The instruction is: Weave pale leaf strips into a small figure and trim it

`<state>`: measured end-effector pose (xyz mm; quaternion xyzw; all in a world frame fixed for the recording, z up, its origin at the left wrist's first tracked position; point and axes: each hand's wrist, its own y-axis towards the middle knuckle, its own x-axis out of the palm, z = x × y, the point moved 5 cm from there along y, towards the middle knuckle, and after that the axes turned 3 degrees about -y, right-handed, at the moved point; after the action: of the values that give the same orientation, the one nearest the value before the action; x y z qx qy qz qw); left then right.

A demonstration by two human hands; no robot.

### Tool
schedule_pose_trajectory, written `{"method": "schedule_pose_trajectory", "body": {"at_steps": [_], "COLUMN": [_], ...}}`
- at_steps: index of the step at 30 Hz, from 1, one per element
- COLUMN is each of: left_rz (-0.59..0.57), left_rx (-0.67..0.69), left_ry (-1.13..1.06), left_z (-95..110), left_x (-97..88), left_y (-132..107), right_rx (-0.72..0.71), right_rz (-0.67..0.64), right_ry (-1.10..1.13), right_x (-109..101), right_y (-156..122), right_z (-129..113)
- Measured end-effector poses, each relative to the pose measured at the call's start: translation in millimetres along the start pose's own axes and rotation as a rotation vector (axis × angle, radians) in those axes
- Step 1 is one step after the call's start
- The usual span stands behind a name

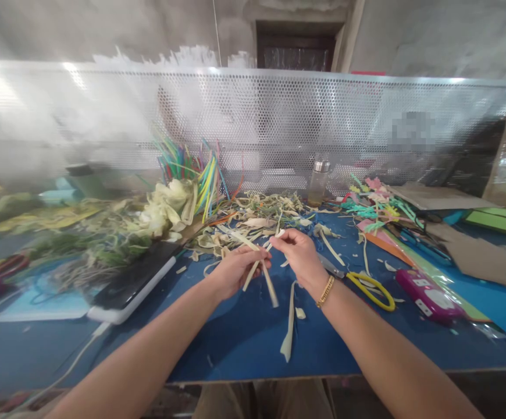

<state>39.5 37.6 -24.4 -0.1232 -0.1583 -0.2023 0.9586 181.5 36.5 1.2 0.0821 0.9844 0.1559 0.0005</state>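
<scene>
Where the head view looked down on the table, the pale strips crossed between the two hands, held above its middle. The left hand gripped them at the crossing, fingers curled; two ends stuck out toward the near edge, one slanting left, the other right. The right hand pinched a pale tip between thumb and fingers, to the right of the crossing and a little toward the far edge, so the left hand was nearer the crossing. Whether that tip belonged to a crossed strip could not be told. A loose strip lay on the table, its length running toward the near edge, closest to the right hand. Scissors lay just beside the right wrist, toward the right edge.
</scene>
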Motion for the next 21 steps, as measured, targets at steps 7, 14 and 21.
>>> {"method": "schedule_pose_trajectory", "body": {"at_steps": [7, 14, 21], "left_rz": [-0.074, -0.126, -0.11], "left_rx": [-0.038, 0.029, 0.112], "left_ry": [-0.076, -0.173, -0.198], "left_z": [-0.6, 6.2, 6.1], "left_x": [1.2, 0.2, 0.6], "left_y": [-1.1, -1.8, -1.1], "right_rx": [0.026, 0.072, 0.117], "right_rz": [-0.017, -0.014, -0.042], "right_ry": [0.065, 0.041, 0.097], "right_x": [-7.4, -15.0, -12.8], "right_y": [7.9, 12.1, 9.3], "right_z": [-1.8, 1.1, 0.8]}}
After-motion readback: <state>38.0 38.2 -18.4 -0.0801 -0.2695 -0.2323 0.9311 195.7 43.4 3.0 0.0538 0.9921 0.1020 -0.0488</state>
